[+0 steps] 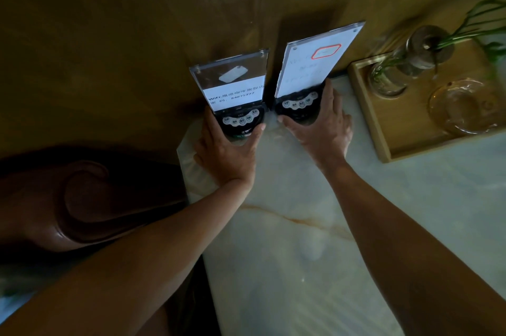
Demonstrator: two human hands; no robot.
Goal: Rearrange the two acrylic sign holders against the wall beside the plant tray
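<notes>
Two acrylic sign holders stand upright side by side against the wooden wall, each on a round black base with call buttons. The left sign holder point(232, 84) shows a WiFi note; my left hand point(227, 152) grips its base from the front. The taller right sign holder point(315, 62) carries a white sheet with a red-outlined box; my right hand point(323, 127) wraps around its base. The bases nearly touch. The wooden plant tray point(383, 127) lies just right of the right holder.
The tray holds a glass vase with green stems point(405, 67) and a clear glass dish point(462, 108). The marble tabletop point(301, 226) ends at its left edge beside a dark leather armrest point(82, 199). The wooden wall point(137, 34) backs everything.
</notes>
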